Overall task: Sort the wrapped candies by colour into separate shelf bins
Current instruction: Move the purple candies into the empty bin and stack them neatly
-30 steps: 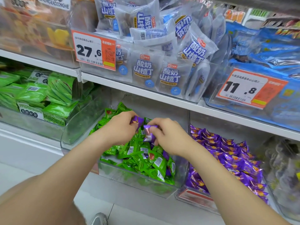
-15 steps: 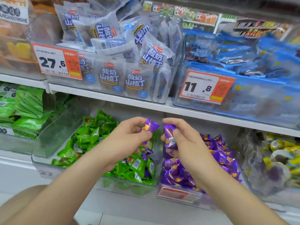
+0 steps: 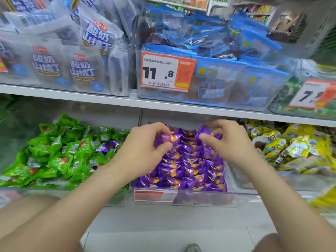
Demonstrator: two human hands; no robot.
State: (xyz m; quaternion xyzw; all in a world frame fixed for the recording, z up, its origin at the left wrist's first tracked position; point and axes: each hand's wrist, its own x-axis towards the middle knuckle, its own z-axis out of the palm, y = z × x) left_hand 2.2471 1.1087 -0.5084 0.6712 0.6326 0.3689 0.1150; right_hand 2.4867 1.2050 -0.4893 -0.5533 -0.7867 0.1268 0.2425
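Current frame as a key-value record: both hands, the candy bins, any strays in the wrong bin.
left hand: pinches a purple candy above the purple bin
right hand: pinches a second purple candy above the same bin
purple bin: centre, packed with purple candies
green bin: to its left, holds green candies
stray purple candies: among the green ones, near the wall next to the purple bin
yellow candies: to the right of the purple bin
sorting: not finished
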